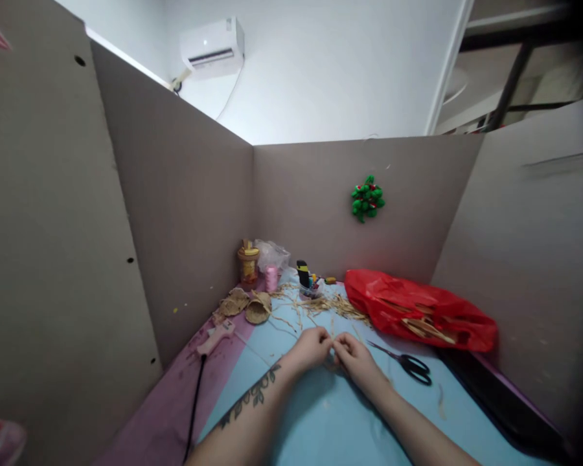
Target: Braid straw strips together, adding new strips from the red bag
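Above the middle of the light blue table (301, 421), my left hand (313, 348) and my right hand (354, 356) come together, fingertips almost touching. Both are closed in a pinch around a thin tan strand (332, 362), which is small and partly hidden by the fingers. Behind them lies a loose pile of straw strips (340, 305). Black-handled scissors (415, 369) rest to the right of my right hand, blades pointing back left. Two woven straw pieces (258, 308) (234, 302) sit at the back left.
A pink glue gun (217, 338) with a black cord lies left. Farther back are a brown jar (249, 266), pink thread spool (271, 278) and yellow-black cutter (303, 273). A red bag (418, 307) holding straw and a long black object (500, 401) lie right. Grey partitions surround the table.
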Demonstrator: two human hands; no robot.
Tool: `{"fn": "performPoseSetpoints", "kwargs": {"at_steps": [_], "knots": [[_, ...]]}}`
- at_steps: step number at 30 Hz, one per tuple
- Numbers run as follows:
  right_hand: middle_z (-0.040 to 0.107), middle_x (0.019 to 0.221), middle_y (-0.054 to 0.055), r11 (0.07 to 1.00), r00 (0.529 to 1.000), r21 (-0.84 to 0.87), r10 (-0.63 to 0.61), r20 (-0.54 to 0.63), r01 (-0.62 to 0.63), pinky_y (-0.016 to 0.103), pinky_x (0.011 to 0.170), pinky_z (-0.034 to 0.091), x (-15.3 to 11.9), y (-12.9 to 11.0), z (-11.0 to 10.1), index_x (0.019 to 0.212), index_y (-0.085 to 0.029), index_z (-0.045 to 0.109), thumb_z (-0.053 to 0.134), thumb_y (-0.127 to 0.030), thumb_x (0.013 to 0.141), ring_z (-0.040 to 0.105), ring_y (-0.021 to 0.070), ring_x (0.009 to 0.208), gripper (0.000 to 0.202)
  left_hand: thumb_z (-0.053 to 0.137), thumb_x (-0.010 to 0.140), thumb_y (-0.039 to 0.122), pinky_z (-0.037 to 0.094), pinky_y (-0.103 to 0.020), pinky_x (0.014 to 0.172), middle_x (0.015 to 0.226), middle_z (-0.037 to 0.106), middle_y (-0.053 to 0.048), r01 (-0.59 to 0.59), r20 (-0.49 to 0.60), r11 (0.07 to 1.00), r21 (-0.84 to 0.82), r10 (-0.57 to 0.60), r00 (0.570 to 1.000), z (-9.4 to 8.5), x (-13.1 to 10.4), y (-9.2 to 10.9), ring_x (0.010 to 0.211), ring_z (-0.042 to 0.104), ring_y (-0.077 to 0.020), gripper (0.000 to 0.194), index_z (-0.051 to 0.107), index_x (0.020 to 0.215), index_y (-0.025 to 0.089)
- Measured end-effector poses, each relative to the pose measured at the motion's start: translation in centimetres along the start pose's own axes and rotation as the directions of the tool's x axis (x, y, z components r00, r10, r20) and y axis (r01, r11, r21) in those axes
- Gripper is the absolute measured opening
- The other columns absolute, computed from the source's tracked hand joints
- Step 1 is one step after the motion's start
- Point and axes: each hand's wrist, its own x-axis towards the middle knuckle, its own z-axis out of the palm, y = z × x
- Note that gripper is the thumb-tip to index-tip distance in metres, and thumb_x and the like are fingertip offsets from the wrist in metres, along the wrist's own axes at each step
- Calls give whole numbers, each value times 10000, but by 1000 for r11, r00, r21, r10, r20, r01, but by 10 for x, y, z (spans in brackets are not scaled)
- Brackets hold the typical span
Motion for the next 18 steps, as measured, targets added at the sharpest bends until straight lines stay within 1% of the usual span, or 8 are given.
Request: {"fn": "performPoseSetpoints", "kwargs": {"at_steps": [5, 8, 11, 13, 18], "knots": [[483, 486, -44, 999, 1000, -48, -25, -16, 25, 198, 415, 269, 0, -5, -1, 680, -183, 464, 507, -472, 746, 381, 79, 416, 299, 412, 758, 238, 351, -215, 577, 688, 601, -23, -2, -4, 999, 49, 2, 1000, 1, 0, 2, 652, 498, -127, 213, 596, 746, 131], [480, 481, -46, 997, 1000, -73, -16, -19, 15, 202, 413, 265, 0, -5, -2, 684, -185, 464, 497, -468, 751, 371, 81, 405, 292, 405, 774, 226, 355, -217, 594, 723, 612, -32, -24, -24, 994, 103, 26, 999, 2, -1, 1, 676, 507, -130, 204, 588, 767, 136], [485, 484, -43, 996, 999, -87, -34, -26, 31, 206, 424, 273, 1, -4, -2, 692, -185, 475, 498, -458, 753, 386, 89, 415, 281, 403, 787, 240, 354, -224, 602, 722, 609, -32, -48, -28, 989, 137, 52, 998, 1, -1, 3, 679, 510, -134, 205, 580, 766, 139], [490, 494, -40, 994, 998, -98, -56, -39, 52, 209, 434, 279, 1, -5, -3, 694, -181, 486, 499, -451, 755, 397, 93, 429, 277, 404, 781, 240, 349, -224, 594, 693, 600, -25, -49, -29, 992, 119, 53, 998, -1, 0, 5, 664, 506, -132, 204, 575, 739, 137], [481, 534, -35, 987, 990, -118, -122, -71, 113, 216, 466, 304, 0, -13, -5, 692, -171, 509, 486, -419, 773, 406, 98, 471, 262, 424, 743, 231, 338, -211, 565, 619, 558, 4, -23, -48, 1000, 4, 23, 999, -2, 5, 8, 621, 485, -119, 180, 556, 663, 138]]}}
